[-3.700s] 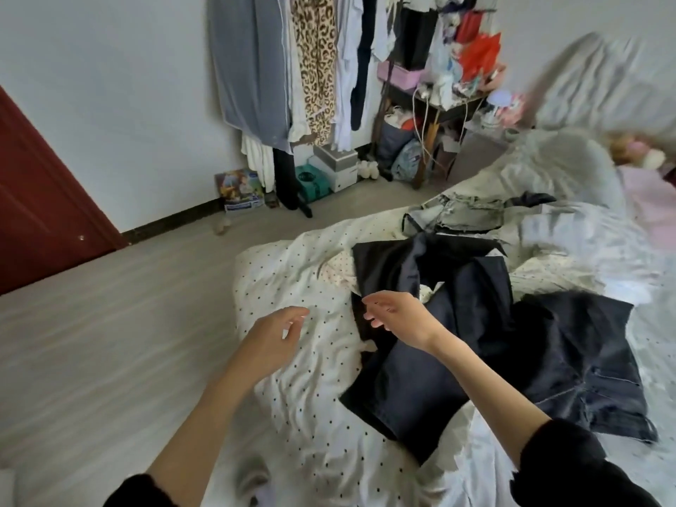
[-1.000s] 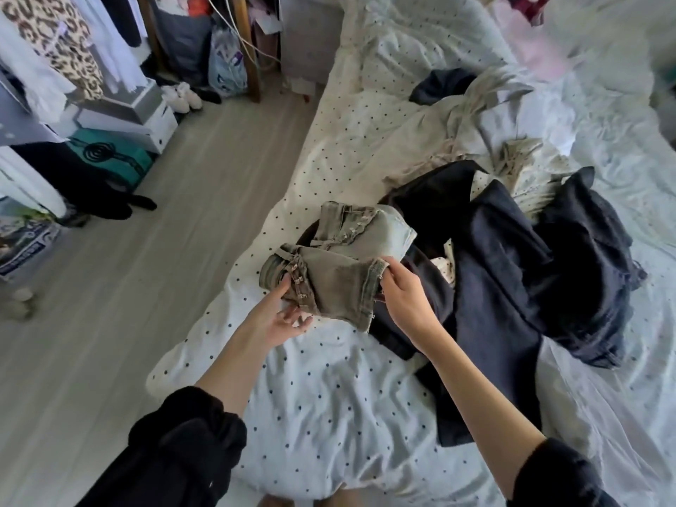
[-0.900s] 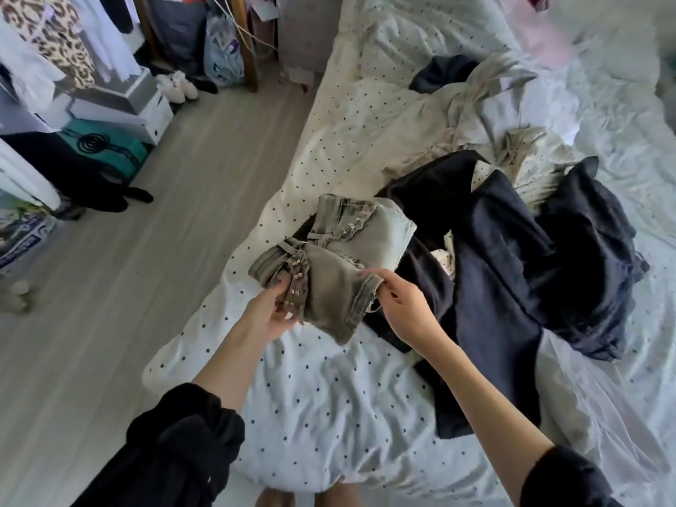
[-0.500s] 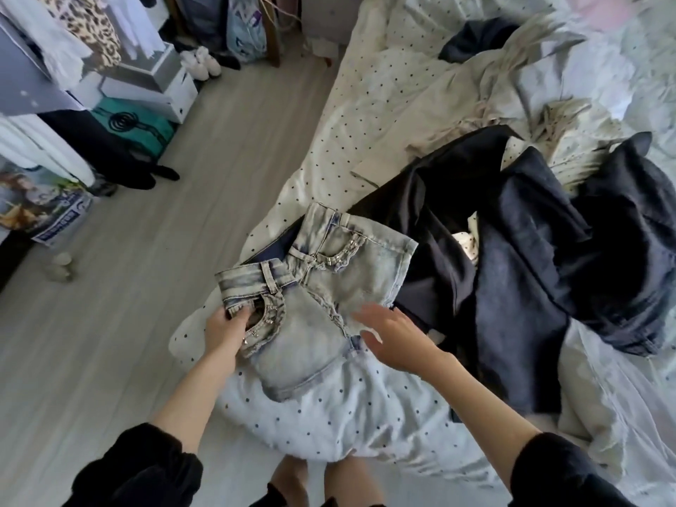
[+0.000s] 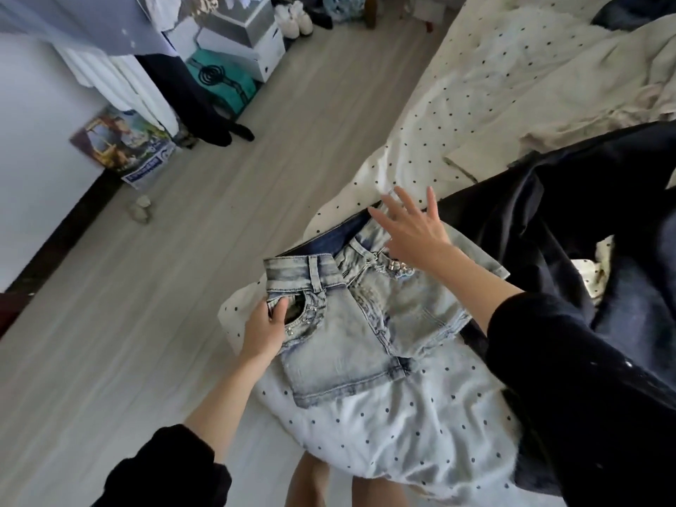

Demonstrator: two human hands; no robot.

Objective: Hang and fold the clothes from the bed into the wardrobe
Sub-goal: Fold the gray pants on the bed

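1. Shorts (image 5: 360, 323): pale denim, spread flat on the dotted bed (image 5: 402, 433) at its corner, waistband toward 10 o'clock.
2. Left hand (image 5: 264, 331): at 9 o'clock of the shorts, fingers curled, pinching the studded pocket edge.
3. Right hand (image 5: 411, 228): at 1 o'clock, fingers spread straight over the waistband, gripping nothing.
4. Dark clothes (image 5: 570, 214): piled at 3 o'clock, touching the shorts.
5. Boxes (image 5: 248, 42): on the floor at 11 o'clock, well apart.

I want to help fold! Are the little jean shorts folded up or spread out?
Spread out. The denim shorts lie flat on the dotted bedsheet, waistband and both legs showing. The left hand grips a pocket; the right hand is open over them.
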